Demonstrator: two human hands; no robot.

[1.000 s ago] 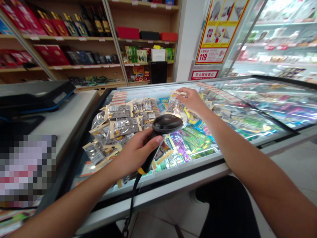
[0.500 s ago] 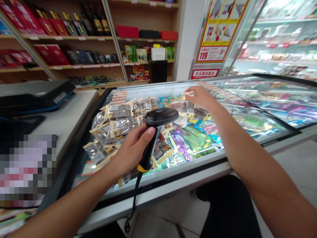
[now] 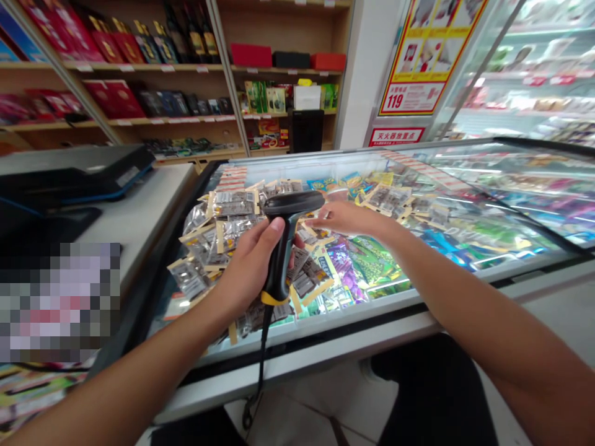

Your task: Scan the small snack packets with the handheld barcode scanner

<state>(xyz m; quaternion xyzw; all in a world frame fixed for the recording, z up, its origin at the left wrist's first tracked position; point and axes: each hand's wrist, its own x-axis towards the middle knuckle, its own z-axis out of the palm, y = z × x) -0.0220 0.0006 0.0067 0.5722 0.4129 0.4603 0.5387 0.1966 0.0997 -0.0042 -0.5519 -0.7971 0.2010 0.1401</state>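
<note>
My left hand (image 3: 253,257) is wrapped round the handle of a black barcode scanner (image 3: 294,202), its yellow-trimmed base pointing down and a cord hanging from it. Just to the right of the scanner head, my right hand (image 3: 341,218) reaches over small clear packets with tan edges. Its fingers are stretched out and apart, with no packet visible in them. Under the fingertips lies a loose packet (image 3: 320,235). A pile of the same packets (image 3: 232,203) spreads to the left, and a smaller group (image 3: 388,198) lies right of my right hand.
The packets lie on the glass top of a chest freezer (image 3: 372,328), over colourful bags. A counter (image 3: 158,210) with a dark device (image 3: 74,173) stands at left. Shelves of bottles and boxes (image 3: 251,56) rise behind, beside a fire-safety poster (image 3: 427,62).
My right hand has let go of a packet in the right-hand group and come left and nearer, beside the scanner. My left hand keeps the scanner; the view has shifted slightly.
</note>
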